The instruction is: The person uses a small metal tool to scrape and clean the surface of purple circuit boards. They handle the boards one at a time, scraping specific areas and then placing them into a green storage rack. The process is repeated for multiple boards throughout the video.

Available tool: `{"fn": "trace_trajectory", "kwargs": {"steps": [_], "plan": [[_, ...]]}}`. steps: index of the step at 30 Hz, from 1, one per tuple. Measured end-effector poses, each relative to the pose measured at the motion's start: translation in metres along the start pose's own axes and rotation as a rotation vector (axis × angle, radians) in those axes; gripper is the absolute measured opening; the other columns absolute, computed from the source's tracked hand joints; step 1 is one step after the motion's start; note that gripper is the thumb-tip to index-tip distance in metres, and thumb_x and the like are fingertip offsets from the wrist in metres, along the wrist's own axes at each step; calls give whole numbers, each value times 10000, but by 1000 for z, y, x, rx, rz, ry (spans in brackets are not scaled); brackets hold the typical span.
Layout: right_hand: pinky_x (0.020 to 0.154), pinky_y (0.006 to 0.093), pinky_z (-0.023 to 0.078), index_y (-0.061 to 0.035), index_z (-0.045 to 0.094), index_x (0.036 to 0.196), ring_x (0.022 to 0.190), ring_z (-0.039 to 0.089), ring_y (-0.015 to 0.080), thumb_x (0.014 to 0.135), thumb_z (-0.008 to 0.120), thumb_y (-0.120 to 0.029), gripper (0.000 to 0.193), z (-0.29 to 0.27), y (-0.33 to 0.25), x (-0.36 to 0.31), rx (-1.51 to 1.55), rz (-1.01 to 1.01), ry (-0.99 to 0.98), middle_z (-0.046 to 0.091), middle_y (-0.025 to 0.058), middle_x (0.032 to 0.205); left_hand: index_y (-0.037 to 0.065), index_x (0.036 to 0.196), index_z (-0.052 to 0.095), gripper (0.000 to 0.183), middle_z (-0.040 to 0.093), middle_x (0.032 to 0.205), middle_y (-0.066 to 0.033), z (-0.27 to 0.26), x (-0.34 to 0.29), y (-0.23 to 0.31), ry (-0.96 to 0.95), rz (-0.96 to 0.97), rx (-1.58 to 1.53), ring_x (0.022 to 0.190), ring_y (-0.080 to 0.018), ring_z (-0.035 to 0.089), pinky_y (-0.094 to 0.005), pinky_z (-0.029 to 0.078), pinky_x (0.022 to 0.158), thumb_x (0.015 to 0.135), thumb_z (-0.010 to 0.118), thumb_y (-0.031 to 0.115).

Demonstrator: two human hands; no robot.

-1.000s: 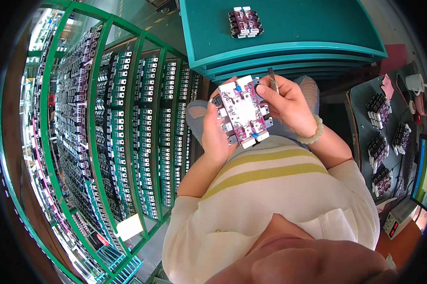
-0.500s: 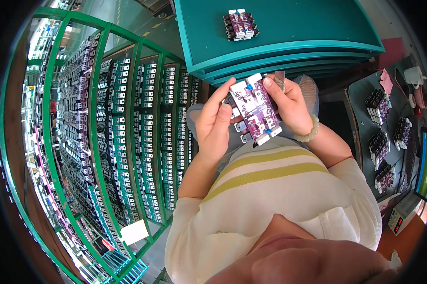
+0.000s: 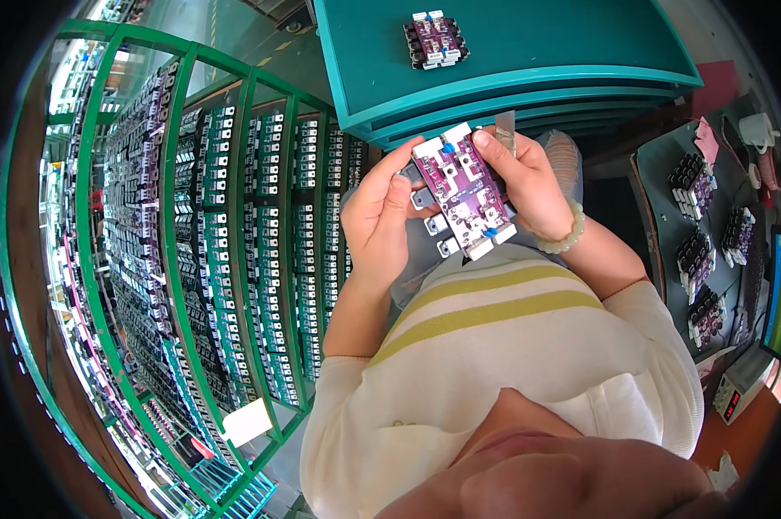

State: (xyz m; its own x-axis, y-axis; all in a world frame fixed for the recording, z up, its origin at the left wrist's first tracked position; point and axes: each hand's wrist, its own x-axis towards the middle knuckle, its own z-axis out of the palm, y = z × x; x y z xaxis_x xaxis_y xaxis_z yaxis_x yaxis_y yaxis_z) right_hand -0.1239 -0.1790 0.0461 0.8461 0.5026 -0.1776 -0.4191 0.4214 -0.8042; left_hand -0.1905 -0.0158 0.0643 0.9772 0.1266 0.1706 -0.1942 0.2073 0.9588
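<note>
In front of my chest I hold a purple circuit board module point(image 3: 466, 189) between both hands. White blocks, small blue parts and metal terminals sit on its face, and grey metal tabs stick out along its left side. My left hand point(image 3: 380, 221) is closed around the upper left edge, fingers partly hidden under it. My right hand point(image 3: 533, 186) grips the upper right side, thumb on the board's edge. A flat greyish strip point(image 3: 505, 130) stands up by the right fingers; its kind and whether it is held are unclear.
A similar module point(image 3: 435, 40) lies on the green cabinet top point(image 3: 546, 43) ahead. Green racks point(image 3: 178, 199) packed with boards fill the left. At right, several modules point(image 3: 691, 186) rest on a dark bench point(image 3: 658, 177), near a white mug point(image 3: 758, 130) and a box with a red display point(image 3: 736, 394).
The module has tilted and shifted slightly to the left, so the glare has gone from its upper part and more purple shows. Both hands moved with it, keeping their grip.
</note>
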Motion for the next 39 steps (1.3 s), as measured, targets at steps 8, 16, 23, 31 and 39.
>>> {"fn": "trace_trajectory", "kwargs": {"steps": [8, 16, 23, 31, 39], "plan": [[612, 185, 470, -33, 613, 949, 684, 573, 22, 952, 536, -243, 224, 7, -3, 2, 78, -12, 33, 636, -5, 813, -45, 1324, 388, 392, 543, 1208, -219, 3, 3, 1, 65, -53, -43, 931, -204, 635, -294, 594, 681, 979, 418, 137], [595, 204, 499, -31, 610, 929, 681, 602, 42, 947, 542, -251, 231, -1, -3, 6, 179, -19, 92, 654, 20, 820, -2, 1211, 375, 675, 561, 1181, -224, 0, -3, -10, -95, 80, -189, 1031, -291, 606, -395, 531, 863, 660, 746, -123], [613, 201, 486, -29, 607, 915, 689, 593, 46, 946, 546, -231, 213, 1, -3, 4, 209, -95, 102, 647, 17, 814, -3, 1185, 394, 559, 555, 1186, -213, 11, -7, -11, 4, 20, -165, 1011, -260, 612, -350, 546, 830, 721, 653, -178], [607, 201, 470, -53, 594, 860, 681, 574, 38, 942, 554, -217, 188, 0, -1, 3, 220, -96, 135, 625, -6, 788, -11, 1147, 398, 479, 567, 1158, -229, 16, -9, -12, 63, -34, -123, 927, -224, 642, -288, 551, 761, 757, 622, -174], [617, 205, 478, -52, 597, 866, 689, 583, 45, 937, 562, -211, 178, -1, -1, 3, 241, -95, 139, 631, 1, 797, -18, 1115, 420, 449, 561, 1163, -233, 17, -7, -16, 90, -19, -120, 927, -223, 642, -300, 551, 796, 751, 628, -178]]}}
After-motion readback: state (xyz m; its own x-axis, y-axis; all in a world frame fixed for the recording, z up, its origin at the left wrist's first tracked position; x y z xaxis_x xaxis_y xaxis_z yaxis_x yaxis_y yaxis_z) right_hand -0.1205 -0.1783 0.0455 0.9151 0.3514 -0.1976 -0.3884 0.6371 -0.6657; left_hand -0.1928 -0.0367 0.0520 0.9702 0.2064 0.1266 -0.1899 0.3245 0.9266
